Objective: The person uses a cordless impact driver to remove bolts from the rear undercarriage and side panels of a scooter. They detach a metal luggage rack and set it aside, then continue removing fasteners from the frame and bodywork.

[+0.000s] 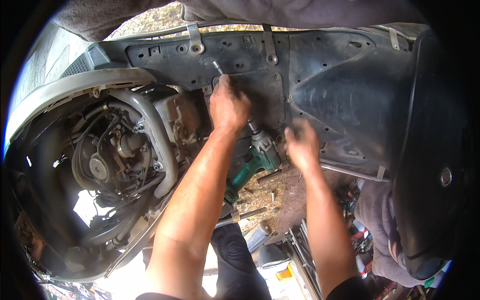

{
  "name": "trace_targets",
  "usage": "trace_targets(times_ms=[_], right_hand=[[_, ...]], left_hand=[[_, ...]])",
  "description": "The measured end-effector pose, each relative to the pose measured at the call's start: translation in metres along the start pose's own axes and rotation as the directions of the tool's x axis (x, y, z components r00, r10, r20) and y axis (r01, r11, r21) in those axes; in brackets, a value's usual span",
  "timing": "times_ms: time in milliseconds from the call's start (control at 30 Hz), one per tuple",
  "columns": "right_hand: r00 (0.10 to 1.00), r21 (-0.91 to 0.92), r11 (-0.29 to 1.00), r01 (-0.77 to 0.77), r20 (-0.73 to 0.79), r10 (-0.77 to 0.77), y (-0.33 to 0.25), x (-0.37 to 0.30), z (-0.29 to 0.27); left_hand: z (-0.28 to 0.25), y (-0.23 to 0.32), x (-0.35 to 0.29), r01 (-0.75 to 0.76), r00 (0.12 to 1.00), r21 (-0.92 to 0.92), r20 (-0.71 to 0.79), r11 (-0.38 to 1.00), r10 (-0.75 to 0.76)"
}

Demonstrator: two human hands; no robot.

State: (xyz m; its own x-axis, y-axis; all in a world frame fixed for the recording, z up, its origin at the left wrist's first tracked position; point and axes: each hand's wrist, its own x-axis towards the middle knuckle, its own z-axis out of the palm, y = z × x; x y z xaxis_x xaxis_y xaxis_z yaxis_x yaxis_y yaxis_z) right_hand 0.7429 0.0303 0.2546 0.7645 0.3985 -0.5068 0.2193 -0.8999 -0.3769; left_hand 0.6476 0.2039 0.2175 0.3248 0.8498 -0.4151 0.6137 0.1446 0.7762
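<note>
My left hand (230, 104) is closed around a metal rod-like tool, with its shiny socket-like end (217, 66) sticking out beyond the fingers. It is over a dark plastic scooter floorboard (270, 95). Just below that hand, a green cordless impact wrench (255, 159) lies at a slant, its metal nose pointing up toward the wrist. My right hand (303, 146) hovers to the right of the wrench's head. Motion smears its fingers, so I cannot make out whether they hold anything.
At left the scooter's open frame shows the engine parts (125, 145) and a curved grey tube (150, 120). A black seat-like panel (435, 150) rises at right. Metal brackets (196, 42) line the far edge. Grey cloth (375, 210) and tools (302, 250) lie below.
</note>
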Motion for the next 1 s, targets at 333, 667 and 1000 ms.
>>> trace_targets(times_ms=[333,667,1000], right_hand=[[0.999,-0.486,0.873,0.052,0.021,-0.048,-0.058,0.083,0.007],[0.958,-0.348,0.931,0.110,-0.212,-0.192,-0.029,0.090,0.020],[0.775,0.850,0.497,-0.174,-0.194,0.602,0.117,-0.116,0.026]], left_hand=[[-0.006,-0.022,0.005,-0.038,0.999,-0.250,0.014,0.968,0.042],[0.003,-0.032,0.007,-0.141,0.988,-0.154,-0.084,0.978,0.129],[0.010,-0.040,0.001,-0.254,0.962,-0.145,-0.141,0.956,0.234]])
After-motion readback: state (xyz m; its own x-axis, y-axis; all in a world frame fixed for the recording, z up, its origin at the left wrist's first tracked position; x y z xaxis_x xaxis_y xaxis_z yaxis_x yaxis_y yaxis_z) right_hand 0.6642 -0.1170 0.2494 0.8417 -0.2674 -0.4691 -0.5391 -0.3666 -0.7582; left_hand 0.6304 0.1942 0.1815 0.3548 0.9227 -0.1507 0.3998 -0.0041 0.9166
